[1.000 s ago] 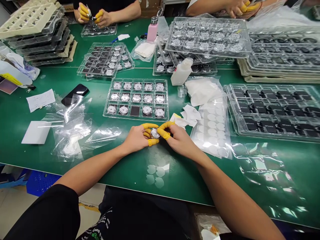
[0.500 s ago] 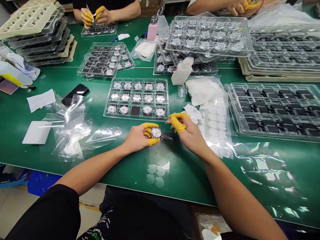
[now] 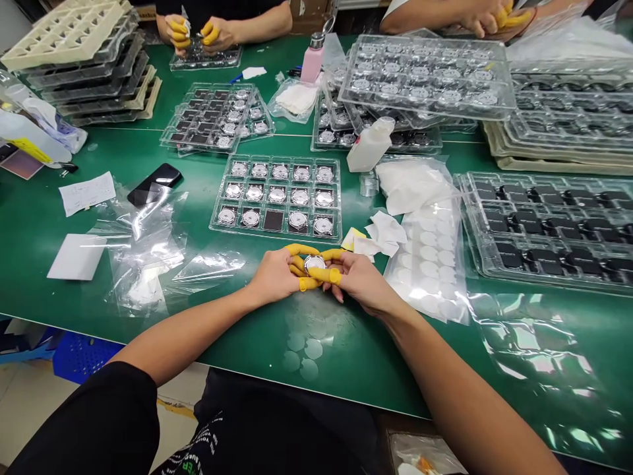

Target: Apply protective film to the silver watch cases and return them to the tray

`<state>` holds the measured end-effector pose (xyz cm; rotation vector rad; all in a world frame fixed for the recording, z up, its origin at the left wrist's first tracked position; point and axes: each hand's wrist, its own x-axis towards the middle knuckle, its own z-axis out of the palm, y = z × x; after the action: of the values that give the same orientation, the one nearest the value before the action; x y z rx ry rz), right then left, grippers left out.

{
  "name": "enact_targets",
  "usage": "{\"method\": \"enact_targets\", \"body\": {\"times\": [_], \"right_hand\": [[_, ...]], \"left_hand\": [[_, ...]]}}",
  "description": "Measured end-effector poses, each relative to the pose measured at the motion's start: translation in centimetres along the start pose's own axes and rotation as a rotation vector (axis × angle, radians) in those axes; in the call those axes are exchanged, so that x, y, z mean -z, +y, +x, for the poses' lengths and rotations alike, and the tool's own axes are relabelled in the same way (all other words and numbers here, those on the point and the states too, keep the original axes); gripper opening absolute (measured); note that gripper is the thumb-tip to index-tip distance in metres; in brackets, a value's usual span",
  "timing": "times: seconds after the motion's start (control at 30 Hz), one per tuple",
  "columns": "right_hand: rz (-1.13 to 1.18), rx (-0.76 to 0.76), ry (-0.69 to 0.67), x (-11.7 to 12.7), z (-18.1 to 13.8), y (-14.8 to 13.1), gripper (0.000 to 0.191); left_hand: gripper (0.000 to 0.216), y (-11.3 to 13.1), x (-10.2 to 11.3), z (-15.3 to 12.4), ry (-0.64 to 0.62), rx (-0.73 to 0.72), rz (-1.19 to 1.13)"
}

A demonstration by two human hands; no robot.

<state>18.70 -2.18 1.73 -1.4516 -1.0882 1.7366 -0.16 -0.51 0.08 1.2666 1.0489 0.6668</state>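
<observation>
A round silver watch case (image 3: 314, 264) with a pale face is held between my two hands, just above the table. My left hand (image 3: 275, 276) grips it from the left, with yellow finger cots on the thumb and fingers. From the other side my right hand (image 3: 364, 282), also in yellow cots, pinches it, its thumb across the lower edge. Beyond the hands lies a clear tray (image 3: 273, 220) of similar watch cases; one front-row compartment has only its dark base. Round translucent film discs (image 3: 310, 348) lie on the table nearer me.
White wipes (image 3: 386, 228) and a sheet of round stickers (image 3: 429, 264) lie right of my hands. Beyond are a white bottle (image 3: 370, 145), a pink dispenser (image 3: 312, 61) and stacked trays (image 3: 425, 72). Clear film (image 3: 143, 264) and a phone (image 3: 155, 184) lie left. Co-workers sit opposite.
My right hand has moved left and down from beside the wipes and closed on the watch case. My left hand still holds it. The view has shifted slightly.
</observation>
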Motion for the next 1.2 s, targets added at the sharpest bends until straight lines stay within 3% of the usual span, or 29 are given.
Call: {"method": "enact_targets", "body": {"times": [0.27, 0.47, 0.67, 0.77, 0.87, 0.93, 1.07, 1.2], "right_hand": [[0.11, 0.095, 0.165, -1.2, 0.7, 0.9, 0.051], [0.079, 0.033, -0.005, 0.3, 0.6, -0.2, 0.069], [0.042, 0.026, -0.04, 0.5, 0.2, -0.3, 0.064], [0.054, 0.118, 0.047, 0.6, -0.1, 0.0, 0.072], [0.057, 0.303, 0.274, 1.2, 0.4, -0.4, 0.052], [0.031, 0.398, 0.414, 1.4, 1.7, -1.0, 0.038], [-0.185, 0.414, 0.404, -0.3, 6.1, -3.0, 0.029], [-0.845, 0.492, 0.25, -3.4, 9.3, -5.2, 0.02]], "left_hand": [[0.061, -0.6, 0.1, -0.1, -0.016, -0.079, 0.06], [0.066, -0.2, -0.1, 0.0, -0.028, -0.009, -0.049], [0.062, -0.1, 0.0, 0.1, -0.011, -0.017, -0.021], [0.067, -0.1, -0.1, 0.1, -0.007, -0.044, 0.018], [0.088, 0.1, -0.2, 0.0, 0.007, -0.027, 0.03], [0.089, 0.2, -0.3, -0.1, -0.007, -0.009, 0.025], [0.06, 0.0, -0.3, -0.2, -0.055, -0.029, 0.041], [0.048, -0.4, -0.3, -0.1, -0.063, -0.054, 0.096]]}}
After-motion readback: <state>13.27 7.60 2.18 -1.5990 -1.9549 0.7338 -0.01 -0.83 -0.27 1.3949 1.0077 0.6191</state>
